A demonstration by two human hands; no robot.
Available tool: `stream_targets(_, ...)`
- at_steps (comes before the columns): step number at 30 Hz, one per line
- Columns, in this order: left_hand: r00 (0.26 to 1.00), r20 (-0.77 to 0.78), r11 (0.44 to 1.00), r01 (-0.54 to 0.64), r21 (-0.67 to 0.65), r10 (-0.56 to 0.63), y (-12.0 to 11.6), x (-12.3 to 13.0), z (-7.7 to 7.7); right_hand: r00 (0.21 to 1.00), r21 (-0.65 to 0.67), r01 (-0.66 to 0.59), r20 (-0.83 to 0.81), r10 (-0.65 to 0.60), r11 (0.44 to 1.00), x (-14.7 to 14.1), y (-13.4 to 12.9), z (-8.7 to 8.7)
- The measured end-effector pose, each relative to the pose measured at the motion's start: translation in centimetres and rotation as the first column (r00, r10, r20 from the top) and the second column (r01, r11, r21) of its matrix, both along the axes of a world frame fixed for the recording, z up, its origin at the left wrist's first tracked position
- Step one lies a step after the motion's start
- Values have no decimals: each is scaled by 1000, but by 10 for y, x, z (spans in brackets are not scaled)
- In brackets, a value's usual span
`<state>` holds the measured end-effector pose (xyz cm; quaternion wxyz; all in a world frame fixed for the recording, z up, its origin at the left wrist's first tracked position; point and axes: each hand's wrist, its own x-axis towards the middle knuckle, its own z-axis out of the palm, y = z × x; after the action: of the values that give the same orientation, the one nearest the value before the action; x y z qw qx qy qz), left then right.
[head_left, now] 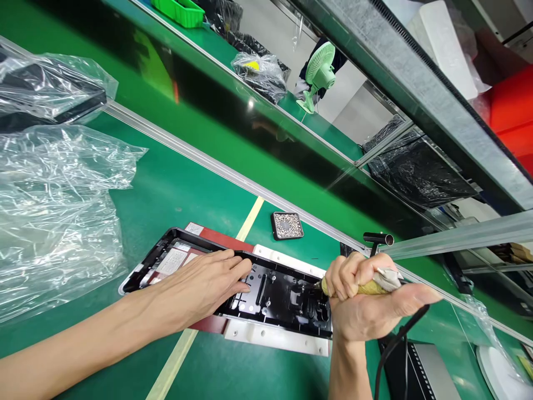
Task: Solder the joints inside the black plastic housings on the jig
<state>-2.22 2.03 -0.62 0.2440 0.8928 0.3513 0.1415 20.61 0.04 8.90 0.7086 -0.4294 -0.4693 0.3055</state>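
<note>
My left hand [210, 280] lies across a long black plastic housing [283, 294], its fingers stretched out over the inner side and the far edge. The housing rests in a fixture made of a red-brown board [222, 238] and white side strips [277, 336]. My right hand [362, 303] is wrapped around a corded screwdriver [372, 286] with a yellow, worn-looking grip. Its tip points left into the right end of the housing; whether it touches a screw is hidden. A dark cord [389, 341] hangs below this hand.
Beyond the housing sits a small black tray of screws [287, 225]. Clear plastic bags [54, 222] cover the bench's left side. A metal rail [233, 178] runs behind. At right are a tubular holder [378, 239] and a dark box-like device [428, 369]. A green fan [320, 69] stands farther back.
</note>
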Motion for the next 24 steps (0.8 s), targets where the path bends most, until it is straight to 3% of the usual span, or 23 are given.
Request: stream_targets(24,1000,6,1000,8,3,-8,0,0,0,1000,-5,11,4,-11,1000,0,0,-1)
